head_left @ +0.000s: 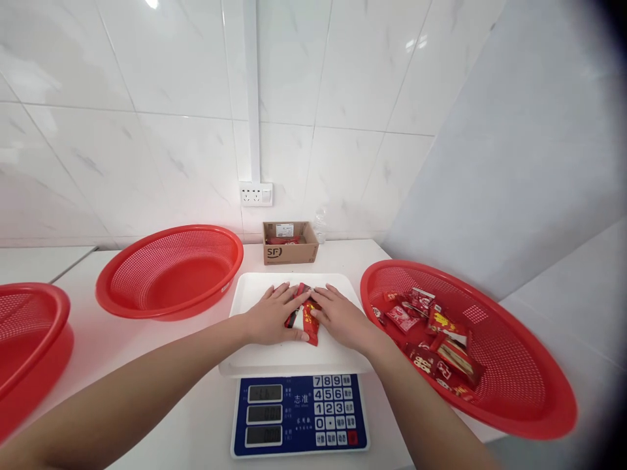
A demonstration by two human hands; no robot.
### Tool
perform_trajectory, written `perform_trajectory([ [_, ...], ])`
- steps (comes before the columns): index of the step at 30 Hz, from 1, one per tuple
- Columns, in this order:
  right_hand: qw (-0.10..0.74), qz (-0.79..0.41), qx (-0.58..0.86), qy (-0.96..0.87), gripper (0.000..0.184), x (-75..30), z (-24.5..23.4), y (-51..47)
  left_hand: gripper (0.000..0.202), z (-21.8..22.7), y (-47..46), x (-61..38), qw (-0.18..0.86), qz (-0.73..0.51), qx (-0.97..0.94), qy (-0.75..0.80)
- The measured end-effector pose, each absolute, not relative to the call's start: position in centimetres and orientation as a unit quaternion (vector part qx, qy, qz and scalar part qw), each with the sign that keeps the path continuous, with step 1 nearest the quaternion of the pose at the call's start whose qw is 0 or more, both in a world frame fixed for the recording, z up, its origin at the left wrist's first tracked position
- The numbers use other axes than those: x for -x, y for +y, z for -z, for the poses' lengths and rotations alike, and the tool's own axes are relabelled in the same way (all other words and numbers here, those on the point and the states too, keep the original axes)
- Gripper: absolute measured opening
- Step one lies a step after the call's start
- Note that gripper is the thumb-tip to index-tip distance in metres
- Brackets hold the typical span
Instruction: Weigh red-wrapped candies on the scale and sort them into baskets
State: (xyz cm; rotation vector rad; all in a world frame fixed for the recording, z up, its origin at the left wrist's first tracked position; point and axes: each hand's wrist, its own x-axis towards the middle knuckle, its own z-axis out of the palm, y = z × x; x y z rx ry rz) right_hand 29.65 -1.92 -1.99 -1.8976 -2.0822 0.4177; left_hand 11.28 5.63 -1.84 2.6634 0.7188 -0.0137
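Observation:
A small pile of red snack packets [310, 324] lies on the white pan [274, 360] of a weighing scale. My left hand [275, 316] rests over the pile's left side, fingers stretched out and apart, thumb by the lowest packet. From the right, my right hand [343, 319] touches the same packets with its fingers extended. Both palms face down and hide part of the pile. Below the pan is the scale's blue panel [298, 444] with number keys and three displays, too faint to read surely.
To the right, a red mesh basket [514, 365] holds several wrapped snacks [402, 318]. Another red basket [171, 274] stands at left, with a third basket [29, 294] cut off at the frame edge. A cardboard box [291, 254] with red packets sits near the wall socket [256, 194].

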Motion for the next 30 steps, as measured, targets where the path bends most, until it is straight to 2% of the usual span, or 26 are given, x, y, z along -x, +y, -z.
perform_trajectory([
  [3,0.153,-0.140,0.670,-0.713,0.046,-29.0,1.6,-2.8,0.088,1.9,5.1,-11.2,0.188,-0.001,-0.943,0.276],
  [7,0.179,-0.168,0.667,-0.704,0.050,-28.3,0.9,-4.3,0.093,1.6,4.8,-11.1,0.202,-0.009,-0.938,0.282],
  [10,0.214,-0.183,0.672,-0.685,0.052,-29.2,0.6,-6.1,0.077,0.8,5.5,-10.1,0.215,-0.026,-0.931,0.292],
  [14,0.246,-0.127,0.735,-0.619,0.051,-32.0,1.3,-9.2,0.053,-0.3,6.8,-7.8,0.210,-0.054,-0.912,0.349],
  [20,0.264,-0.101,0.812,-0.510,0.052,-34.3,3.3,-11.6,0.040,-0.3,7.3,-7.9,0.181,-0.074,-0.900,0.389],
  [27,0.294,-0.109,0.826,-0.468,0.060,-34.0,3.6,-11.6,0.023,0.5,8.1,-11.5,0.159,-0.069,-0.909,0.379],
  [30,0.301,-0.116,0.829,-0.457,0.060,-34.2,3.8,-11.7,0.025,0.4,8.4,-11.9,0.144,-0.070,-0.902,0.402],
])
